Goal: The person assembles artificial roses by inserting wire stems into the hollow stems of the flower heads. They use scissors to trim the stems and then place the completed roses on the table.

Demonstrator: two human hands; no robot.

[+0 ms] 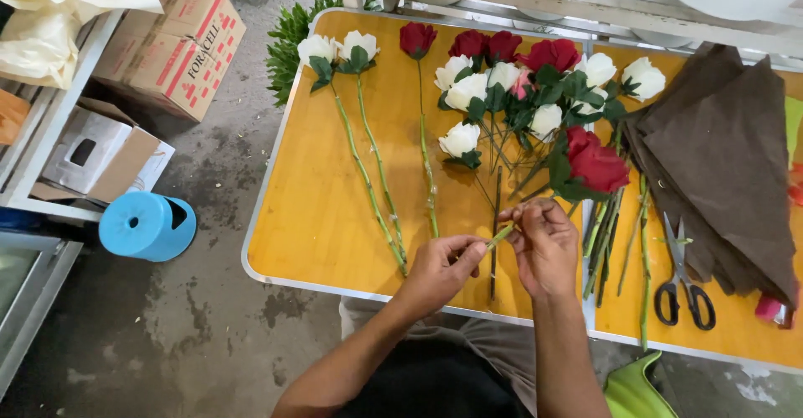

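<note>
Head view: both hands work over the near edge of the yellow table [318, 217], close to its middle. The left hand [439, 267] is curled, thumb and forefinger pinched on the lower tip of a pale green stem [500, 236]. The right hand [545, 242] is also closed, fingertips pinched on the same stem a little higher up, so the two hands almost touch. The stem runs up toward the red rose [595, 165] lying just right of the hands, though whether it belongs to that bloom I cannot tell for sure, as the right hand hides the join.

Nothing is bound so far, as I judge it. Two white roses [336, 48] and one single red rose [417, 38] lie apart and straight, heads toward the far edge and stems pointing at the near edge, left of the hands. A loose heap [510, 84] of white and red blooms sits near the far edge at the middle, stems crossing. More green stems [606, 234] lie right of the hands.

The brown wrapping paper [719, 159] lies spread at the right end, touching no flower heads that I can see. The scissors [684, 280] rest shut at the near edge on the right, beside the paper. So the sorting and stem work look under way, with gathering and wrapping left.

On the floor at left stand a blue stool [146, 226] and a cardboard box [171, 46].
</note>
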